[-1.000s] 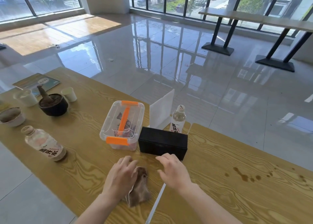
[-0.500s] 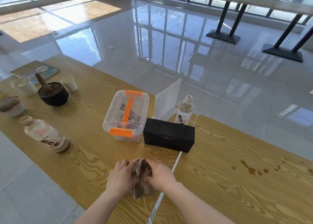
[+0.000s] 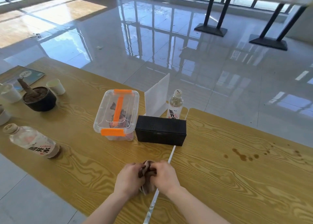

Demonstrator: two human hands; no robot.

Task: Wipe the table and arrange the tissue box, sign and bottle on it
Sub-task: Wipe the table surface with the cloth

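A brown cloth (image 3: 147, 172) is bunched between my left hand (image 3: 129, 179) and my right hand (image 3: 165, 174), both closed on it just above the near edge of the wooden table (image 3: 220, 173). Behind my hands lies the black tissue box (image 3: 160, 130). Further back the white sign (image 3: 158, 96) stands tilted, and the clear water bottle (image 3: 175, 105) stands upright right of it. Brown spill stains (image 3: 243, 155) mark the wood to the right.
A clear plastic box with orange clips (image 3: 116, 114) stands left of the tissue box. A second bottle (image 3: 32, 142) lies at the left edge. A black bowl (image 3: 39, 99), paper cups (image 3: 55, 86) and a booklet (image 3: 22, 75) occupy the far left.
My right hand came off the table by the tissue box and joined my left hand on the cloth. Both hands have gathered it into a bunch.
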